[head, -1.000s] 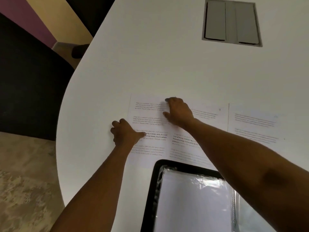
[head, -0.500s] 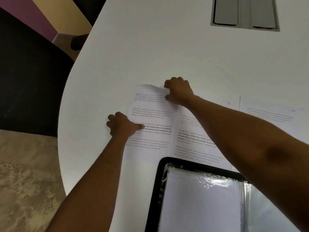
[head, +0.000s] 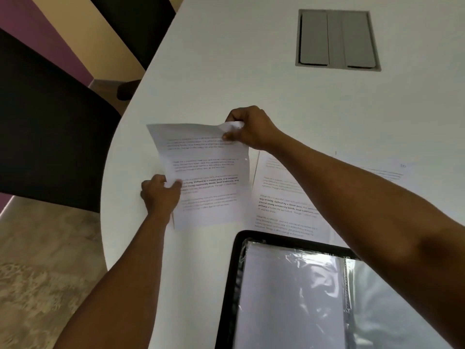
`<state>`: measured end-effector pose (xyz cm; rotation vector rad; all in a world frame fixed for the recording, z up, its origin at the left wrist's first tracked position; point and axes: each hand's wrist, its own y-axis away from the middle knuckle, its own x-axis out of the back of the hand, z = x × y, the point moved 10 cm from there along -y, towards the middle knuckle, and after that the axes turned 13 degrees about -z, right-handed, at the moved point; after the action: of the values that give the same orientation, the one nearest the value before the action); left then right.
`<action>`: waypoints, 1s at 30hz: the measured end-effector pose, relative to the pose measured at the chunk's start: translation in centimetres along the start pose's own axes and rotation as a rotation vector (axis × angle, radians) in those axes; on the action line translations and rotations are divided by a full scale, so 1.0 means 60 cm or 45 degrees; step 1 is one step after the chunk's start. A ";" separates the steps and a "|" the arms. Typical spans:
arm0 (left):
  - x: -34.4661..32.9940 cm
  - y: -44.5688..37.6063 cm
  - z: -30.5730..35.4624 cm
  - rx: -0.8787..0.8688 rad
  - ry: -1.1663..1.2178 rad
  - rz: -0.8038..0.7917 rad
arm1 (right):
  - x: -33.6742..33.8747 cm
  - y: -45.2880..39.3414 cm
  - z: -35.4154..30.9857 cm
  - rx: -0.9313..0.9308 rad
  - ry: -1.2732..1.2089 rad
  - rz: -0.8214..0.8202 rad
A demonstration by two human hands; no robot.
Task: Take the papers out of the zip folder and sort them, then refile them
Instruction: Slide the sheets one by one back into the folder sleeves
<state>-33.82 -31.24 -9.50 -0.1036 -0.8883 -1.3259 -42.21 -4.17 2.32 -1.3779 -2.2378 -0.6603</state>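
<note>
A printed sheet [head: 208,177] is lifted off the white table [head: 226,71], its far end raised and curling. My right hand [head: 249,129] pinches its top right corner. My left hand [head: 159,192] pinches its left edge near the middle. Just right of it a second printed sheet [head: 284,197] lies flat, partly under my right forearm. Further right lies a third sheet [head: 400,172]. The open black-rimmed zip folder [head: 231,285] sits at the near edge, with clear plastic sleeves [head: 289,298] and white paper inside.
A grey recessed cable hatch [head: 337,39] is set in the table at the far right. A black chair [head: 50,134] stands close to the table's curved left edge, above a beige patterned floor [head: 37,273].
The leftmost sheet lay flat under both hands; my right hand has gripped its top corner and lifted it, and my left hand now pinches its left edge.
</note>
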 end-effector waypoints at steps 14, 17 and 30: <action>0.071 0.296 0.214 -0.601 0.464 -0.155 | 0.194 0.325 -0.066 0.054 -0.735 0.569; 0.042 0.355 0.220 -0.577 0.557 -0.223 | 0.187 0.399 -0.030 -0.008 -0.790 0.586; -0.232 0.576 0.196 -0.369 0.715 -0.635 | 0.096 0.746 0.170 -0.264 -0.775 0.588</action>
<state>-9.41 -3.92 4.10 0.2739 -0.2400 -1.8203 -5.25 23.54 5.22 -2.3573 -2.1640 -0.3404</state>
